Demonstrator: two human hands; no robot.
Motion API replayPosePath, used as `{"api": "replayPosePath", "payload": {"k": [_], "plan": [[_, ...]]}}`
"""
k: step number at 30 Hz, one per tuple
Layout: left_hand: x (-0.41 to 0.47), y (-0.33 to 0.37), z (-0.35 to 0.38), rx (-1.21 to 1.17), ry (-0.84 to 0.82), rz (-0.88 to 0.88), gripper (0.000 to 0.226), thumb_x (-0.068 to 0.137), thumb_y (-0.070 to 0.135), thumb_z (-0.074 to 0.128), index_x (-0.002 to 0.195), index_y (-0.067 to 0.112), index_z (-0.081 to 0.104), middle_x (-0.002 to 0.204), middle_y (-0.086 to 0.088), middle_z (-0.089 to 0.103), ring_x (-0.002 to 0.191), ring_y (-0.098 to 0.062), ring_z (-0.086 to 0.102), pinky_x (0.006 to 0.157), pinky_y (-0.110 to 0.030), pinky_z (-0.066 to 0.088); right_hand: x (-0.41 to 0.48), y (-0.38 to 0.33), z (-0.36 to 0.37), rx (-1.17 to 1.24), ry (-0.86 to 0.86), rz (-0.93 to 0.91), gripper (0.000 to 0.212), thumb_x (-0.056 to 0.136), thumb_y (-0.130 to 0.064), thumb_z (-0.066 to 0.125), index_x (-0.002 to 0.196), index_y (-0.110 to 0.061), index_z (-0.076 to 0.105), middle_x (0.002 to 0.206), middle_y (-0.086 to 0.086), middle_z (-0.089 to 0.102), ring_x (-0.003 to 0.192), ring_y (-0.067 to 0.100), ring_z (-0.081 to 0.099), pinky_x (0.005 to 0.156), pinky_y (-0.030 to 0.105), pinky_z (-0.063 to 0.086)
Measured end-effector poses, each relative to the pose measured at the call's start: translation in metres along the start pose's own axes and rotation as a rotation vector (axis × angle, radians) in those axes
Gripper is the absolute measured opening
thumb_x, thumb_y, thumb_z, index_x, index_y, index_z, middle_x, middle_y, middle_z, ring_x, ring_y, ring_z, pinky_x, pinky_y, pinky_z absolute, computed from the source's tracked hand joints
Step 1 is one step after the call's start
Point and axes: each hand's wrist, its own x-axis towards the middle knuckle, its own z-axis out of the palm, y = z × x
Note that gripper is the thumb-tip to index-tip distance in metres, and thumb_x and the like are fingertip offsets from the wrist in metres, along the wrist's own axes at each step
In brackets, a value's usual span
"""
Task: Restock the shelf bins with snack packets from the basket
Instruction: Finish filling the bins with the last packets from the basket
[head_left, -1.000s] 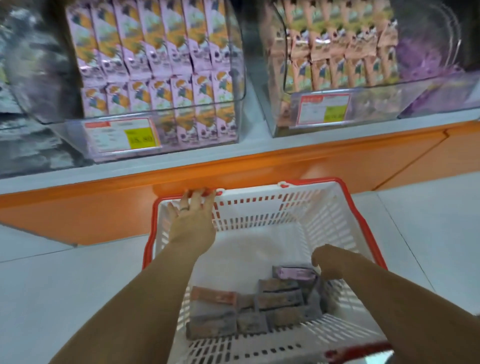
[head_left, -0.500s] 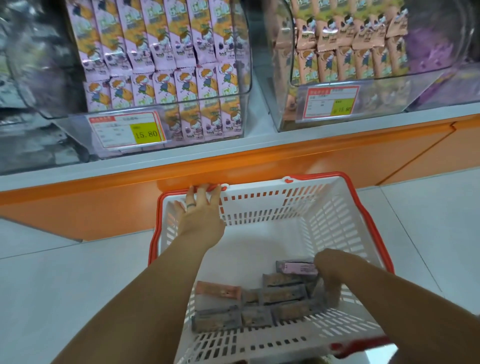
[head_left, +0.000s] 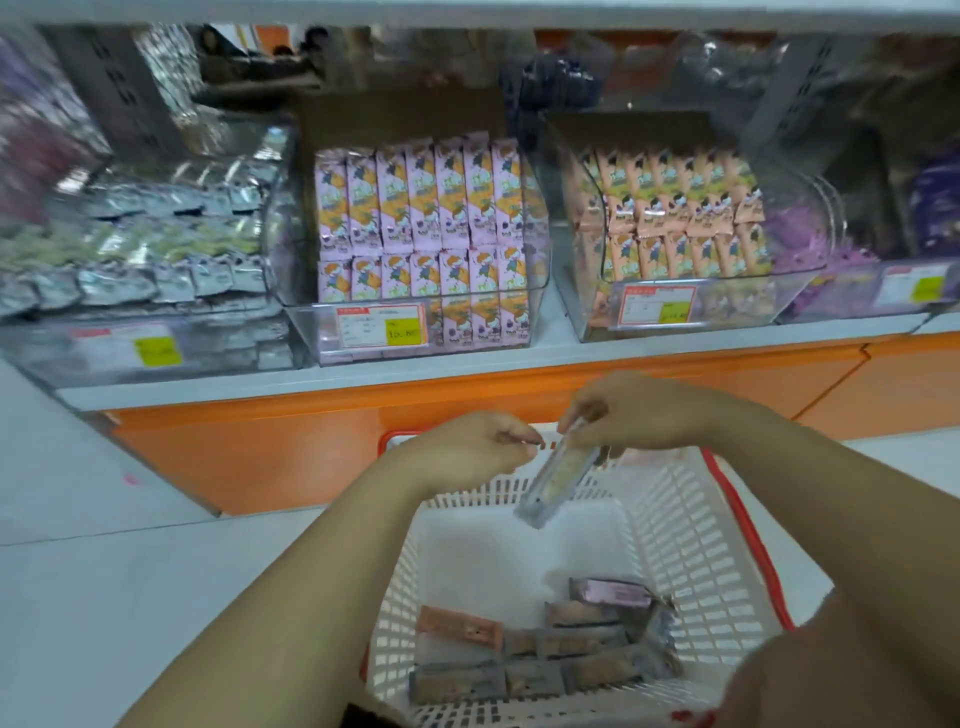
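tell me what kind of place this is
Most likely a shop's snack aisle: clear shelf bins packed with snack packets, a price tag on each front, and a red-rimmed shopping basket on the floor.

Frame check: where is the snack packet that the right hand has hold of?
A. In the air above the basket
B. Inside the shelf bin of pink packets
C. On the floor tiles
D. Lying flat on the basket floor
A: the right hand pinches the upper end of the snack packet, which hangs tilted over the white basket, above the loose packets lying on its floor.
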Motion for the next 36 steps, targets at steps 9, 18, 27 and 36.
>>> {"api": "replayPosePath", "payload": {"k": [9,18,27,36], "plan": [[-0.078,-0.018,-0.027,-0.289,0.424,0.123,0.026,0.091,0.020,0.062,0.115,0.027,0.056,0.114,0.011,0.057,0.094,0.008,0.053,0.072,-0.002,0.044,-0.008,-0.059,0.006,0.465,0.228,-0.159,0.010,0.086,-0.007,0.063,0.089,-0.014,0.070,0.084,0.006,0.071,0.074,0.016,0.069,0.074,0.028,0.058],[-0.100,-0.032,-0.026,-1.056,0.726,0.081,0.057,0.090,0.013,0.063,0.140,0.016,0.035,0.121,-0.011,0.060,0.092,-0.020,0.069,0.079,-0.031,0.055,0.004,-0.096,0.032,0.418,0.340,-0.375,0.030,0.077,0.001,0.072,0.087,-0.026,0.064,0.098,-0.001,0.066,0.091,0.012,0.066,0.078,0.021,0.053],[-0.107,-0.014,-0.025,-1.448,0.708,0.225,0.025,0.096,0.009,0.051,0.121,0.013,0.054,0.082,-0.003,0.072,0.077,-0.017,0.068,0.063,-0.023,0.057,0.020,-0.113,0.073,0.153,0.527,-0.721,0.030,0.074,-0.008,0.075,0.093,-0.029,0.063,0.116,-0.011,0.055,0.110,-0.006,0.050,0.091,0.007,0.036],[-0.112,-0.012,-0.045,-1.271,1.034,0.306,0.021,0.092,0.010,0.058,0.106,0.022,0.046,0.110,-0.011,0.060,0.088,-0.016,0.066,0.071,-0.031,0.056,0.022,-0.138,0.073,0.360,0.552,-0.753,0.052,0.074,0.010,0.059,0.087,-0.040,0.062,0.118,-0.029,0.057,0.114,-0.002,0.054,0.092,0.027,0.050]]}}
